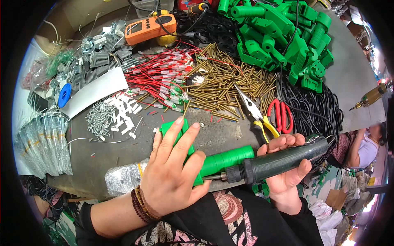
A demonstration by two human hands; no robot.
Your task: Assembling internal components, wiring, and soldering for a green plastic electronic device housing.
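Note:
Near the table's front edge, my left hand (174, 158) holds a green plastic tool housing (230, 159), its fingers stretched over the block-shaped part and the thumb at the lower edge. A brass rod tip sticks out beyond my fingertips at the housing's far end. My right hand (287, 172) cradles a dark electric screwdriver (283, 161), fingers behind it and thumb in front. The screwdriver lies almost level and points left. Its bit reaches the housing's side beside my left thumb; the exact contact is hidden.
Brass rods (230, 82), red wires with connectors (164, 76), small screws (99, 119) and white sleeves (125, 110) lie beyond my hands. Pliers (252, 106) and red-handled scissors (283, 117) sit right of centre. Green housings (287, 37), black cables (316, 106) and an orange meter (150, 29) stand farther back.

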